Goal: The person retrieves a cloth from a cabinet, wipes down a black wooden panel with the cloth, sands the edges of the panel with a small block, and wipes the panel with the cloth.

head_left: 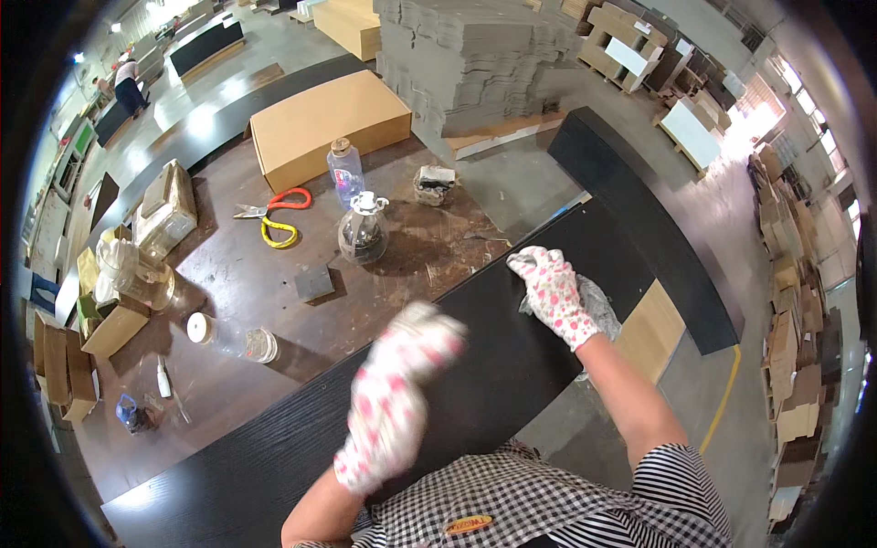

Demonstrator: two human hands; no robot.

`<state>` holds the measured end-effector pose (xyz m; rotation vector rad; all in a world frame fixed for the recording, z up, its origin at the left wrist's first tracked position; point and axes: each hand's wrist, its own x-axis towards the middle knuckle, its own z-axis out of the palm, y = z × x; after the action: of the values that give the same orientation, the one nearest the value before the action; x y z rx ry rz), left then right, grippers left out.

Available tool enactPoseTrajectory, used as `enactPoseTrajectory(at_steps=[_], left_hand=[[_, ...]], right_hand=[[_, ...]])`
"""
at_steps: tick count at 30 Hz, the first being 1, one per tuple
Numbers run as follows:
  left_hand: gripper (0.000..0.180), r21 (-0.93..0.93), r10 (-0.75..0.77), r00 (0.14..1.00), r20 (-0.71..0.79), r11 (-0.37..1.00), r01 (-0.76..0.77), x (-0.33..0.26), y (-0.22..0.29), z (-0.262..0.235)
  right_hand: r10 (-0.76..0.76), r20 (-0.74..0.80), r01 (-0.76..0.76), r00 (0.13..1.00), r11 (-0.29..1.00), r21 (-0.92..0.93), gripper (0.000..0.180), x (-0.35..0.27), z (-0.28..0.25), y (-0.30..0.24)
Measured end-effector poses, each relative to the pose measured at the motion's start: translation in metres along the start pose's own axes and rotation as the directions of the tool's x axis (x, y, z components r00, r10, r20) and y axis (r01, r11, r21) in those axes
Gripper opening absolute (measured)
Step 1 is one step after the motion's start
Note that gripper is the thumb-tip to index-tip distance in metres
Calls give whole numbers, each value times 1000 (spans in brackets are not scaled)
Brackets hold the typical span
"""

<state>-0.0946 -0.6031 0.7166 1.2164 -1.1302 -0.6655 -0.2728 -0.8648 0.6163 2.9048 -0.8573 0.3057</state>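
A long black board (484,374) with a fine grain lies across the table in front of me. My right hand (555,297), in a white glove with pink dots, presses down near the board's far edge. Its fingers are curled over a crumpled grey cloth (597,304), which shows beside the palm and under the wrist. My left hand (393,397), gloved the same way, is over the board's middle. Motion smears its fingers, so whether they hold anything cannot be made out.
Beyond the board, the brown table (265,365) bears red-and-yellow-handled scissors (274,219), a glass jar (364,233), a clear bottle (345,173), a small dark block (314,284) and a flat carton (329,123). Another black board (639,210) stands right. Grey stacked sheets (475,64) rise behind.
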Motion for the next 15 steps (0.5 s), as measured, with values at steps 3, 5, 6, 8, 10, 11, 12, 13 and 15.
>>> enactPoseTrajectory(at_steps=[3, 5, 6, 8, 10, 11, 12, 13, 15], left_hand=[[37, 433, 40, 964, -262, 898, 81, -5, -74, -38], [32, 546, 30, 929, -369, 816, 190, -17, -110, -54], [29, 569, 32, 912, -409, 790, 227, -19, -116, -56], [29, 473, 11, 894, -448, 852, 227, -22, -126, -59], [29, 560, 24, 920, -392, 799, 218, -16, -120, -57], [28, 538, 23, 915, -403, 815, 216, -16, -119, -55], [28, 539, 28, 914, -404, 815, 213, -15, -118, -55], [30, 517, 10, 916, -402, 828, 218, -18, -120, -57], [32, 492, -11, 919, -393, 842, 221, -20, -121, -58]], right_hand=[[75, 12, -75, 997, 997, 14, 33, 9, -9, -4], [11, 14, -11, 1000, 1000, 8, 34, 6, -7, -20], [14, 35, -14, 999, 1000, 8, 34, 1, -5, -24], [-8, 48, 4, 999, 997, 77, 34, 9, -10, -14], [72, 81, -76, 994, 996, 44, 34, 17, -19, -11], [65, 53, -67, 996, 997, 26, 34, 14, -15, -11], [26, 30, -28, 999, 997, 75, 34, 9, -4, -6], [15, 48, -18, 999, 998, 59, 33, 3, -1, -16], [-10, 50, 7, 999, 998, 65, 35, 1, -5, -21]])
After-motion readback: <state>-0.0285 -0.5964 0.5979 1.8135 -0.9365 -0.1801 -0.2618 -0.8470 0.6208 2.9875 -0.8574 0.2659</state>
